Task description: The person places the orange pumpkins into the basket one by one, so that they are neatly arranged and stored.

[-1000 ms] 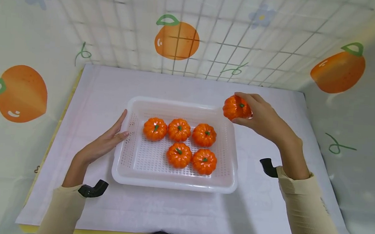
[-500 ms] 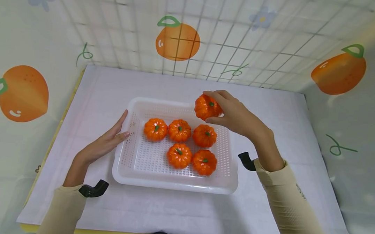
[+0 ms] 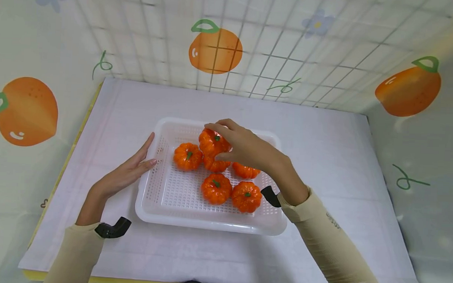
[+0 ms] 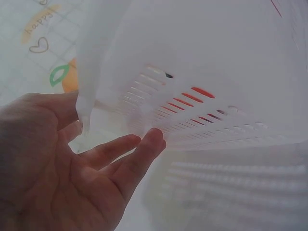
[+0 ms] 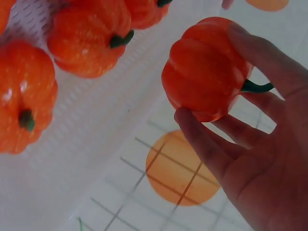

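A white perforated plastic basket [image 3: 207,223] sits on the table with several glossy orange pumpkins in it, among them a pumpkin [image 3: 188,156] at the left and a pumpkin [image 3: 216,188] nearer the front. My left hand [image 3: 124,175] holds the basket's left side, thumb at the rim and fingers against the wall. My right hand [image 3: 250,150] grips another pumpkin [image 3: 211,140] with a green stem between thumb and fingers, above the back of the basket. In the right wrist view this pumpkin [image 5: 204,72] is apart from the others. My right hand partly hides two pumpkins below it.
A white cloth [image 3: 340,231] covers the table, whose yellow edge [image 3: 129,282] shows in front. Behind stands a wire grid [image 3: 276,46] under a sheet printed with oranges, and printed sheets hang on both sides too.
My right hand has carried its pumpkin leftward from the basket's back right corner, over the back row of pumpkins. My left hand has stayed at the basket's left side.
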### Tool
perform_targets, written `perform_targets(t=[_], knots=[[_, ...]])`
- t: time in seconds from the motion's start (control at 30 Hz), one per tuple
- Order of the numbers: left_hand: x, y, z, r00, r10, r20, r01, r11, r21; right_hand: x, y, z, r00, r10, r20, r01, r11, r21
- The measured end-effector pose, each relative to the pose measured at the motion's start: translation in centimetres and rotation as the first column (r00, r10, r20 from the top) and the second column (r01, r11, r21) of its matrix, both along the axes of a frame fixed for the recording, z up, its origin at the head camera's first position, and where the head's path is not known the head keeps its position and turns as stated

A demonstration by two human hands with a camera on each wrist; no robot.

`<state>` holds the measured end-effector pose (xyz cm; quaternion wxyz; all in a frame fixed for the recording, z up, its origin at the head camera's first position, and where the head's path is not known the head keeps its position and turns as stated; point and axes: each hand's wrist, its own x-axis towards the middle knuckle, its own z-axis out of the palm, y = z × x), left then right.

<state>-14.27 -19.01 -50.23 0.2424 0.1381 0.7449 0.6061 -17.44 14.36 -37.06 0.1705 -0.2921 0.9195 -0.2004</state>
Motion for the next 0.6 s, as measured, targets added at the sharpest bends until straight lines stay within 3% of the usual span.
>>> perform_targets(t=[0.33, 0.6], knots=[[0.0, -0.3, 0.0, 1.000, -0.007, -0.007, 0.007, 1.000, 0.009, 0.2, -3.3, -0.9, 0.981, 0.192, -0.002, -0.191, 0.981, 0.036], [-0.1, -0.3, -0.2, 1.000, -0.016, -0.010, 0.016, 0.999, 0.030, 1.1, -5.2, -2.5, 0.930, 0.368, -0.020, -0.364, 0.924, 0.118]])
